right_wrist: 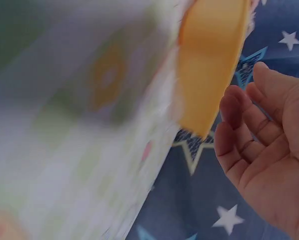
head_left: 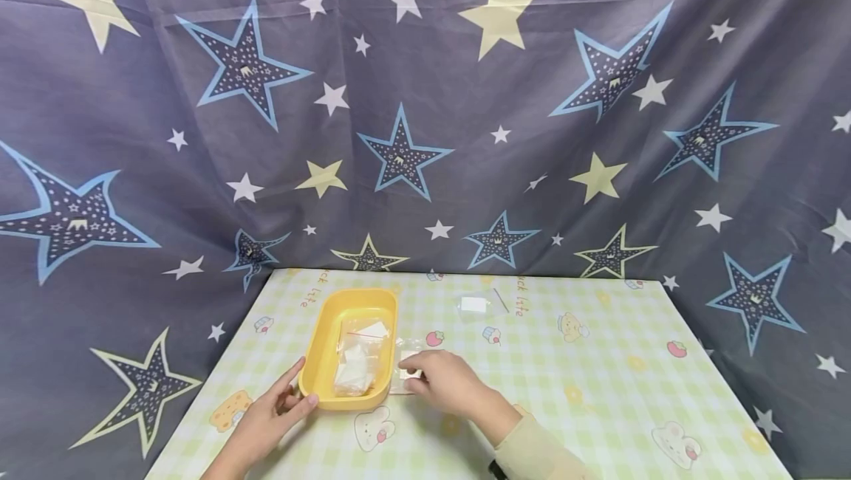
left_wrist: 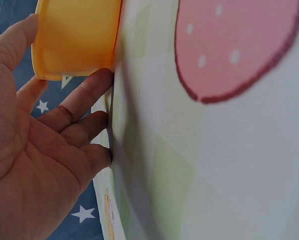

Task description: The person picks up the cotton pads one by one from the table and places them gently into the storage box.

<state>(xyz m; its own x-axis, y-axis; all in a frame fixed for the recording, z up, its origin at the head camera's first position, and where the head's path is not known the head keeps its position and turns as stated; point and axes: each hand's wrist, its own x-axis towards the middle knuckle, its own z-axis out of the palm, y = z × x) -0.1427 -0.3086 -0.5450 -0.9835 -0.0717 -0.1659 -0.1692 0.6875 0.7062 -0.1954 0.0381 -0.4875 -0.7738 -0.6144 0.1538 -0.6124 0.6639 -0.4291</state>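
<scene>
A yellow plastic tray (head_left: 323, 340) stands on the left of the table, holding clear plastic bags (head_left: 355, 371) with white contents. My left hand (head_left: 269, 417) rests against its near left corner, thumb and index fingertip touching the outside of the rim; the left wrist view shows the other fingertips down at the tablecloth. Beside the tray's right wall lies another clear bag (head_left: 410, 347) with something white in it. Over this bag is my right hand (head_left: 442, 380), fingers loosely bent. In the right wrist view nothing shows between those fingers, and the tray wall (right_wrist: 212, 65) is close by.
Farther back on the table (head_left: 598, 391) lies one more clear bag (head_left: 473, 305) with a white piece inside and a dark strip at one edge. The cloth is green checked with cartoon prints. Behind the table hangs a dark curtain (head_left: 452, 207) with stars.
</scene>
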